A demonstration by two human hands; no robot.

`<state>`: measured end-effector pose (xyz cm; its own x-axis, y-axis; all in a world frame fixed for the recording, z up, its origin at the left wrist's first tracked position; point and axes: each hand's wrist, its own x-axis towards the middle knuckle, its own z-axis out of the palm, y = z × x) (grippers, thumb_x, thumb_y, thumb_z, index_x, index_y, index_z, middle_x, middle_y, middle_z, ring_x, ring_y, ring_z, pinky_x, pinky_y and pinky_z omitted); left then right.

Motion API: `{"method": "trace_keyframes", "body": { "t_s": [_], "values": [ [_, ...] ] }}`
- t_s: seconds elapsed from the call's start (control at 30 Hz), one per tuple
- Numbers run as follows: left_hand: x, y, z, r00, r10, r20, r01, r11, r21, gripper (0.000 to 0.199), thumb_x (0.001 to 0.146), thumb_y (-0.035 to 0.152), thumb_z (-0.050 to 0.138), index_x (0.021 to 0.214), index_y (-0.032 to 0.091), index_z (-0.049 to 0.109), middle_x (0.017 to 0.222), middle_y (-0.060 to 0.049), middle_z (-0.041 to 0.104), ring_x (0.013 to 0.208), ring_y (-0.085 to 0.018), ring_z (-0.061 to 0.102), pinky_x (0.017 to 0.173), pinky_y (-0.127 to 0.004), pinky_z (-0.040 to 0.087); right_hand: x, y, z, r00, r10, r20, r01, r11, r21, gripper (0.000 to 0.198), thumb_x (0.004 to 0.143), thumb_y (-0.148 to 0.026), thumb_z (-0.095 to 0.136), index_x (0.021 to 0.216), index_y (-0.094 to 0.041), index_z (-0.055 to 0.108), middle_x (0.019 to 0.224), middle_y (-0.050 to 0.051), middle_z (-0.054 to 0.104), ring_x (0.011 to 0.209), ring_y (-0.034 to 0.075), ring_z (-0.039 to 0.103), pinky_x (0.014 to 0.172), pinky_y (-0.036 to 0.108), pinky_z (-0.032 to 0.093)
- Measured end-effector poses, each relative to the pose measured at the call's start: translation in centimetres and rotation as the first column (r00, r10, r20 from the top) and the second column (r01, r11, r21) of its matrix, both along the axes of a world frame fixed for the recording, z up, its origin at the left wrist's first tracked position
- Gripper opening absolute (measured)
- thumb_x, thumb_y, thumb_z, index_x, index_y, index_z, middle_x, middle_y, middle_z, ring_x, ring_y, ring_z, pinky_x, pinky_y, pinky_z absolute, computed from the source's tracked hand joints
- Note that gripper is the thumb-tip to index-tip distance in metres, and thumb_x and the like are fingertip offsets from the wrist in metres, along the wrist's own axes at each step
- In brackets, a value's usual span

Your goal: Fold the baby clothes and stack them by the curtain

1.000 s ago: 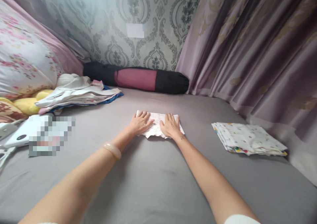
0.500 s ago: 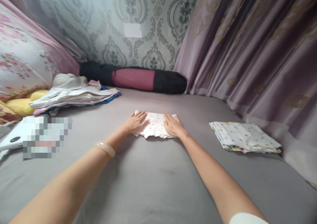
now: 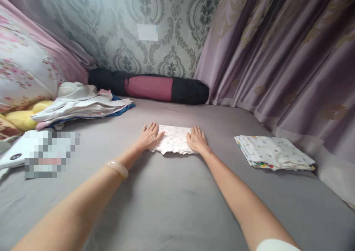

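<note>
A small folded white garment (image 3: 175, 140) with a faint print lies flat on the grey bedsheet (image 3: 166, 199), its near edge wavy. My left hand (image 3: 151, 135) rests palm down over its left end, fingers spread. Over the right end lies my right hand (image 3: 197, 138), also flat with the fingers stretched out. The middle of the cloth shows between the two hands, while its ends are partly hidden beneath them.
At the right sits a stack of folded white printed clothes (image 3: 274, 152). Loose clothes (image 3: 83, 105) are heaped at the left, near a yellow plush item (image 3: 20, 118) and a white device (image 3: 24, 151). A black and maroon roll bag (image 3: 149, 87) lies along the wall.
Both hands have slid outward across the garment, the left one leftward and the right one rightward, showing more of the cloth between them.
</note>
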<state>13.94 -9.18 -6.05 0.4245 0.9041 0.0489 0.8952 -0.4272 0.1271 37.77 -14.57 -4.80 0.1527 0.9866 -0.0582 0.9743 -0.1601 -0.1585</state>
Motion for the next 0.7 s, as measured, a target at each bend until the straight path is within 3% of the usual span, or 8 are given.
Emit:
{"method": "trace_keyframes", "body": {
  "t_s": [0.23, 0.43, 0.7],
  "values": [
    [-0.1, 0.1, -0.1, 0.998, -0.016, 0.056, 0.014, 0.999, 0.042, 0.061, 0.098, 0.050, 0.024, 0.142, 0.011, 0.041, 0.152, -0.019, 0.037, 0.144, -0.032, 0.027, 0.115, -0.057, 0.018, 0.2, 0.1, 0.2, 1.000, 0.002, -0.001, -0.002, 1.000, -0.026, 0.064, 0.097, -0.035, 0.018, 0.151, -0.002, 0.024, 0.160, 0.014, 0.017, 0.148, 0.025, 0.014, 0.119, 0.041, 0.011],
    [0.8, -2.0, 0.7, 0.994, 0.021, 0.110, -0.048, 0.967, 0.249, 0.056, 0.097, 0.045, 0.030, 0.138, 0.009, 0.046, 0.146, -0.022, 0.045, 0.142, -0.034, 0.031, 0.116, -0.056, 0.015, -1.3, -0.1, 1.2, 0.997, 0.044, 0.060, -0.047, 0.998, 0.051, 0.062, 0.097, -0.034, 0.020, 0.150, -0.002, 0.029, 0.159, 0.015, 0.020, 0.148, 0.026, 0.011, 0.118, 0.047, 0.001],
    [-0.1, -4.7, 0.0, 0.986, 0.086, 0.141, -0.106, 0.983, 0.149, 0.051, 0.099, 0.045, 0.027, 0.137, 0.015, 0.043, 0.149, -0.019, 0.041, 0.140, -0.030, 0.035, 0.113, -0.055, 0.026, -2.8, -0.2, -0.1, 0.998, 0.061, -0.022, -0.060, 0.998, 0.026, 0.064, 0.098, -0.039, 0.019, 0.150, -0.003, 0.029, 0.159, 0.016, 0.023, 0.147, 0.026, 0.015, 0.118, 0.043, 0.006]
  ]
}}
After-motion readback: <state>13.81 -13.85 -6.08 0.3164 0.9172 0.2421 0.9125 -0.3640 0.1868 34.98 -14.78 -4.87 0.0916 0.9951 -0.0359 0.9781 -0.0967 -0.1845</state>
